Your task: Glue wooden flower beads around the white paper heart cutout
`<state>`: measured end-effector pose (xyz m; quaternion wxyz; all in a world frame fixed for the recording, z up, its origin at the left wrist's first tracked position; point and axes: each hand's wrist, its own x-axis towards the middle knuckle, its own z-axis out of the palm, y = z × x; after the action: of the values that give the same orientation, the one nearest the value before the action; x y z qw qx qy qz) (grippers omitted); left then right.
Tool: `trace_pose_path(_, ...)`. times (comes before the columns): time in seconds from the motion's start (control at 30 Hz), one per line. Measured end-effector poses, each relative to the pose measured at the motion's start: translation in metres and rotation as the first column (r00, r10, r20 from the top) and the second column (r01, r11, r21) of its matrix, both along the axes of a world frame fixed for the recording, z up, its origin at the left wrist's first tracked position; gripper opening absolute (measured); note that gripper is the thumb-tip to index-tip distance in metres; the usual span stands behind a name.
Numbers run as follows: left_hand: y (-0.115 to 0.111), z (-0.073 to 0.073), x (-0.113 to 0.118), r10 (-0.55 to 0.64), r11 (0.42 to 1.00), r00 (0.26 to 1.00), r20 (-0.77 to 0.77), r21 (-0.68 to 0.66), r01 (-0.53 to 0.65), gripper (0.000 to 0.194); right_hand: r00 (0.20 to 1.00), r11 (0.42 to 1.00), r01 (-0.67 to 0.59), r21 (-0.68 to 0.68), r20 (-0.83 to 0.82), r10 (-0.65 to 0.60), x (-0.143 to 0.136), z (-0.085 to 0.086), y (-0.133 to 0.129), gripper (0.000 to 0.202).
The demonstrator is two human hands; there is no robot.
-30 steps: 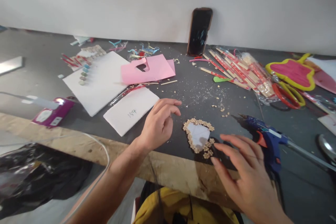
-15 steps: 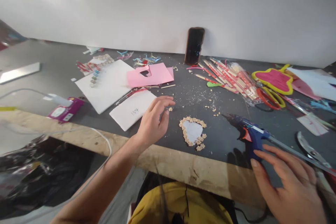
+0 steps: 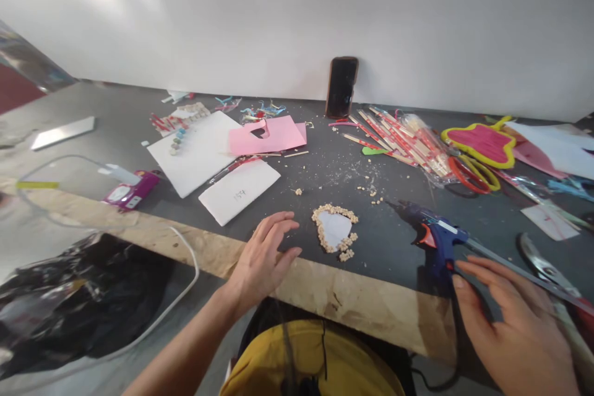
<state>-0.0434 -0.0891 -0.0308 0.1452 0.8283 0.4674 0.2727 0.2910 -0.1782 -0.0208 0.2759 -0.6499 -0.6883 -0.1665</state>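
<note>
My left hand (image 3: 265,258) hovers by the table's front edge, fingers apart and holding nothing. To its right lies a white paper shape (image 3: 335,228) bordered with small beige flower-like clusters (image 3: 323,236). One separate cluster (image 3: 298,192) rests on the dark surface beyond my fingertips. A blue glue gun (image 3: 443,244) lies on its side, its nozzle toward the left and a glue stick (image 3: 494,258) in its back. My right hand (image 3: 515,315) is at the bottom of the gun's handle with fingers stretched out loosely; the fingertips seem to touch it.
A phone (image 3: 342,86) leans on the wall. Red-patterned chopsticks (image 3: 394,133), scissors (image 3: 471,173), pliers (image 3: 542,263) and a pink-yellow star (image 3: 482,143) are on the right. White boards (image 3: 195,158), pink paper (image 3: 278,135) and a purple device (image 3: 131,190) with a cable lie left.
My left hand has drawn back toward the table edge, away from the separate beige cluster, with its fingers opening wider. My right hand stays by the glue gun's handle. The view has shifted slightly.
</note>
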Motion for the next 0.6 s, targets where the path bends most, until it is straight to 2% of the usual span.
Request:
trace_pose_path(0.1,-0.006,-0.002,0.001,-0.003,1.0,1.0,-0.001,-0.017,0.003,0.027,0.997,0.997,0.056,-0.056,-0.046,-0.059,0.003,-0.003,-0.001,0.027)
trace_pose_path(0.17,-0.007,-0.001,0.004,-0.032,0.999,0.999,-0.01,-0.019,0.032,0.023,0.986,0.979,0.138,-0.148,-0.078,-0.15,0.003,-0.005,-0.001,0.036)
trace_pose_path(0.27,-0.004,0.001,0.013,-0.089,0.996,0.996,-0.02,0.008,0.089,0.016,0.956,0.919,0.242,-0.31,-0.083,-0.28,-0.001,-0.006,0.004,0.054)
trace_pose_path(0.37,0.0,0.002,0.024,-0.139,0.99,0.99,-0.025,0.031,0.139,0.013,0.938,0.861,0.302,-0.408,-0.033,-0.345,-0.007,-0.004,0.013,0.064)
trace_pose_path(0.47,0.004,0.002,0.032,-0.158,0.987,0.987,-0.041,0.014,0.159,0.013,0.911,0.799,0.36,-0.482,-0.005,-0.413,-0.012,0.001,0.024,0.06)
trace_pose_path(0.6,0.005,0.001,0.037,-0.184,0.983,0.981,-0.069,0.012,0.185,0.015,0.842,0.686,0.429,-0.587,-0.014,-0.539,-0.01,0.01,0.035,0.051)
